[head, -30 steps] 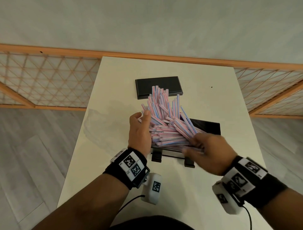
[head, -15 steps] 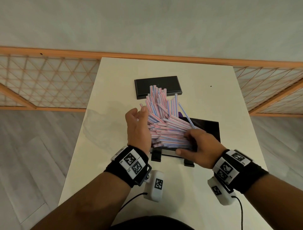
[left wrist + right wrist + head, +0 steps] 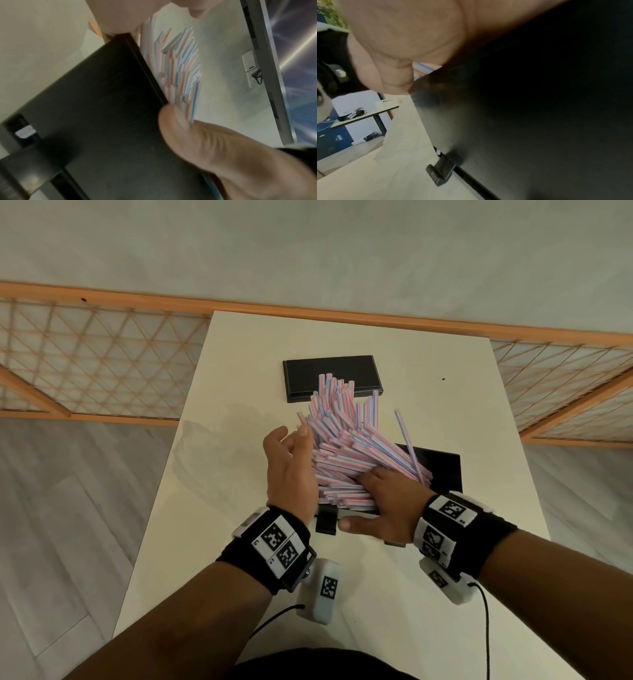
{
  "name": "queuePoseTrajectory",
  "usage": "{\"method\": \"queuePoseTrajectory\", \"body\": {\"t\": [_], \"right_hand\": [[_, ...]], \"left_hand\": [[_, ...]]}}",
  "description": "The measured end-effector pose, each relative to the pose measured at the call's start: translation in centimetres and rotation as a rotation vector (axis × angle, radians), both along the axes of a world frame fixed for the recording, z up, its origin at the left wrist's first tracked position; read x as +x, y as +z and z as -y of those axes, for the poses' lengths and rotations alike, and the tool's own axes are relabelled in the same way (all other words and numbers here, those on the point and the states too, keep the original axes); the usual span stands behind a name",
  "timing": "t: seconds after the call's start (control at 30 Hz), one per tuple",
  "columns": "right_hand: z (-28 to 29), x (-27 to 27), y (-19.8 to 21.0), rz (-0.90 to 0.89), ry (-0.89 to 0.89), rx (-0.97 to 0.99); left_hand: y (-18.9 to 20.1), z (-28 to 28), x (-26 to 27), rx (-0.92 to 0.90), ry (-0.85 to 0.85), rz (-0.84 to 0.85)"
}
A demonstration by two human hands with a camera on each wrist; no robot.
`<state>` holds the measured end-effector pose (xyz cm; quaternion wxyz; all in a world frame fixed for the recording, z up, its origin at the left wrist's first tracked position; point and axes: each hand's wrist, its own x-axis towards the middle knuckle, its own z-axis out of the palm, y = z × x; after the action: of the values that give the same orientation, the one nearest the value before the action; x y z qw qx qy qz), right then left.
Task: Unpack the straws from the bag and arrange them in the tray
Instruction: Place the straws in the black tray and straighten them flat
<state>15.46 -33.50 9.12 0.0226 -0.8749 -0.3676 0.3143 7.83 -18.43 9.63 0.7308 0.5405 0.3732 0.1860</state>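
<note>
cream table point(image 3: 342, 344), lattice railing point(image 3: 96, 364), grey plank floor point(image 3: 51, 508)

No words, brands or numbers can be read — only black-and-white coded squares on the wristbands point(image 3: 274, 541).

both forearms reach forward, each wrist wrapped in a black band with square printed markers. the left hand point(image 3: 291, 470) stands on edge, palm turned inward toward the right, fingers straight and close together, thumb lifted apart. the right hand point(image 3: 387, 505) lies palm down, fingers stretched forward and spread, thumb pointing out to the left. the two hands sit near each other without touching.
</note>
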Motion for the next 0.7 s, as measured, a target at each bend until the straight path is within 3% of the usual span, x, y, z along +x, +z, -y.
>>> {"method": "queuePoseTrajectory", "body": {"t": [0.23, 0.37, 0.53, 0.7], "right_hand": [[-1.9, 0.0, 0.5, -0.042, -0.046, -0.021], [-2.1, -0.1, 0.7, -0.02, -0.107, 0.075], [-2.6, -0.7, 0.3, 0.004, -0.159, 0.044], [-2.2, -1.1, -0.3, 0.001, -0.165, 0.084]], "left_hand": [[0.2, 0.1, 0.2, -0.004, -0.015, 0.023], [-0.6, -0.7, 0.1, 0.066, -0.023, 0.01], [-0.2, -0.1, -0.2, 0.211, -0.2, -0.086], [0.0, -0.4, 0.0, 0.192, -0.04, -0.033]]}}
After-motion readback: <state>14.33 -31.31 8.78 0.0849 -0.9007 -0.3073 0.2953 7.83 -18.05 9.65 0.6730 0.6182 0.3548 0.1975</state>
